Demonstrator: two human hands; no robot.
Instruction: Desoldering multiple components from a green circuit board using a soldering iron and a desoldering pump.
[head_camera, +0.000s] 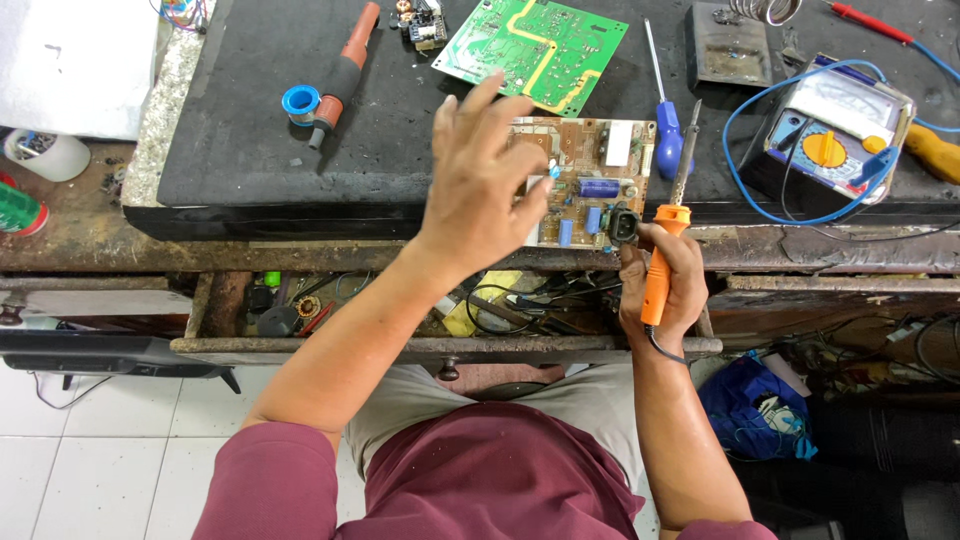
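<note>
My left hand (485, 180) hovers over the left part of a tan circuit board (592, 175) at the bench's front edge. Its fingers are spread, and a tiny pale blue part sits pinched at the thumb tip. My right hand (665, 280) grips an orange-handled soldering iron (668, 225) upright, its tip pointing away over the board's right edge. The board carries blue capacitors and a black component near the iron.
On the black mat (250, 120) lie a green circuit board (535, 45), a blue-handled screwdriver (667, 125), an orange desoldering pump (340, 75) and a blue solder spool (300, 100). An analog multimeter (830, 130) with blue leads sits right. An open drawer (400, 310) of clutter lies below.
</note>
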